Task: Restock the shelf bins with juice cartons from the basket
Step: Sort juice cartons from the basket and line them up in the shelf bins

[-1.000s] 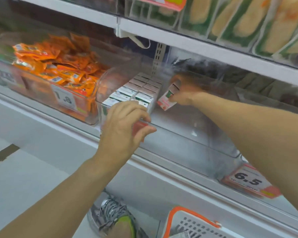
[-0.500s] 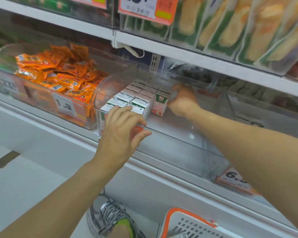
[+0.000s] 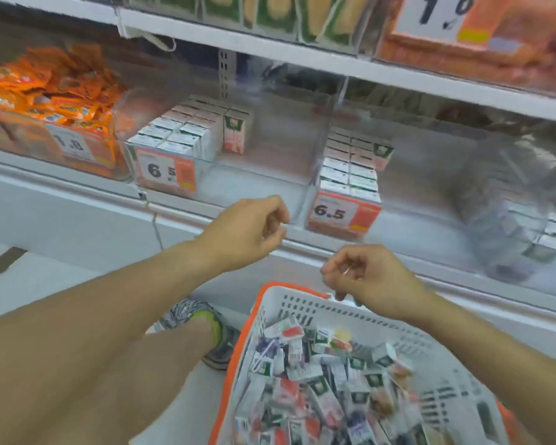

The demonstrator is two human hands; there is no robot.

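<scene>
At five o'clock, low in the view: basket [image 3: 272, 319], white with an orange rim, holding a loose heap of juice cartons [image 3: 321, 374] lying at all angles. Judged kept close below the shelf so each reach is short.

At eleven o'clock from the basket: clear bin [image 3: 270, 175] with a 6.5 price tag [image 3: 166, 173]. Cartons stand upright in tight rows along its left side; one red-and-white carton [image 3: 235, 133] stands just beside the rows at the back. The right half of this bin shows bare floor, so restocking looks unfinished.

At one o'clock from the basket: second bin [image 3: 344, 216], also tagged 6.5, with cartons in upright rows. Judged sorted by flavour, though print is too blurred to confirm.

Centre: left hand [image 3: 247, 232] and right hand [image 3: 366, 277], both empty, fingers loosely curled, poised between shelf edge and basket. The right hand hangs just over the basket's far rim, presumably placed for the next pick.

At ten o'clock: orange snack packets [image 3: 49, 91] in a bin tagged 1.8. Below the left forearm: a shoe [image 3: 206, 319].
</scene>
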